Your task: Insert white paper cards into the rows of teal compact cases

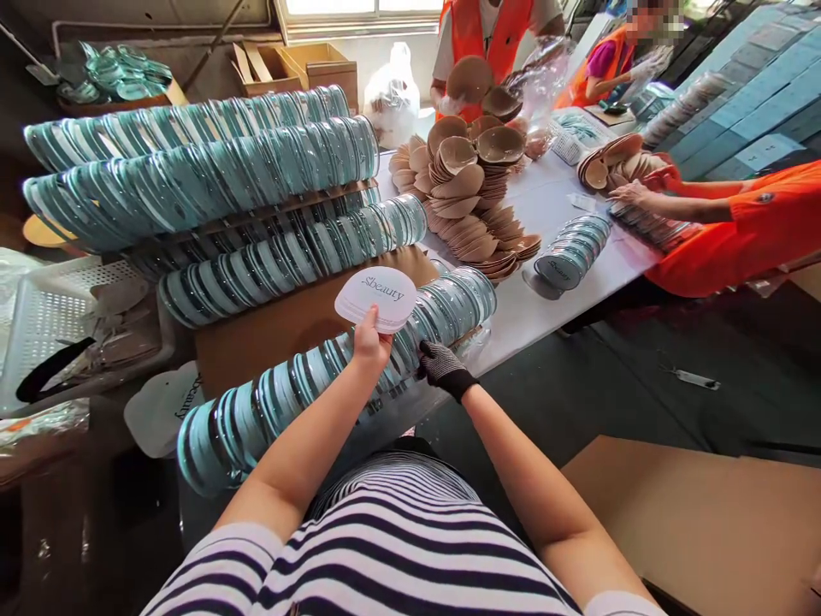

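Note:
My left hand pinches the lower edge of a white rounded card printed "beauty", thumb on its face. It is held above the nearest row of teal, clear-wrapped packages, which stand on edge pressed together. My right hand, in a dark dotted glove, is at the near side of that row, fingers curled against the packages. What its fingertips hold, if anything, is hidden. Behind the card lies a brown cardboard sheet, with another package row beyond it.
Brown oval cups are heaped mid-table. A short stack of packages stands right of them. A co-worker's hands work at the right; a person in an orange vest stands behind. A white basket is at left, flattened cardboard lower right.

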`<action>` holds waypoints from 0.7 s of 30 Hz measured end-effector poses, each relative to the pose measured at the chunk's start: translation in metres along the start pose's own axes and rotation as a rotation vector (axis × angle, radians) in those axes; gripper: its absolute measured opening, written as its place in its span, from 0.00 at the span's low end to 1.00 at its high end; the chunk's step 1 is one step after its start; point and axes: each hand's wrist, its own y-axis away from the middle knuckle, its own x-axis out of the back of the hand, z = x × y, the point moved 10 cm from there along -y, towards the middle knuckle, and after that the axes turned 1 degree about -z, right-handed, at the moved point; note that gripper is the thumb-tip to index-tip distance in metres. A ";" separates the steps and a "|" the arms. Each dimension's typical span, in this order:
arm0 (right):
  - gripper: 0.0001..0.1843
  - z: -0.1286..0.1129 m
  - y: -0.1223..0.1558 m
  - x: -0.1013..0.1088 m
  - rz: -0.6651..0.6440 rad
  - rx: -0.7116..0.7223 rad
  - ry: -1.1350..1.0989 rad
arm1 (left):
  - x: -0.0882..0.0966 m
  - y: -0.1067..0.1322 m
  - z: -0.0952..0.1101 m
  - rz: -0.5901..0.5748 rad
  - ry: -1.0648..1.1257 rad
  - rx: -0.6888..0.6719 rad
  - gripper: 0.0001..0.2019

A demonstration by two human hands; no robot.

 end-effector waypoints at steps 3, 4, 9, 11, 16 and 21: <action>0.17 -0.001 -0.003 -0.016 -0.141 0.054 -0.495 | 0.000 -0.002 -0.001 -0.010 0.001 -0.023 0.19; 0.18 -0.001 -0.003 -0.023 -0.199 0.054 -0.711 | 0.000 -0.001 -0.001 -0.010 -0.002 -0.028 0.19; 0.19 0.003 -0.009 -0.040 -0.343 -0.075 -0.900 | 0.002 0.004 -0.002 0.034 -0.030 -0.037 0.19; 0.19 0.005 -0.011 -0.034 -0.354 -0.100 -0.769 | 0.002 0.006 -0.002 0.044 -0.041 -0.052 0.19; 0.18 0.005 -0.013 0.003 -0.075 -0.053 -0.448 | 0.004 0.005 0.001 0.055 -0.054 -0.104 0.21; 0.28 0.002 -0.001 -0.009 -0.137 -0.036 -0.957 | 0.005 0.005 0.000 0.061 -0.068 -0.119 0.21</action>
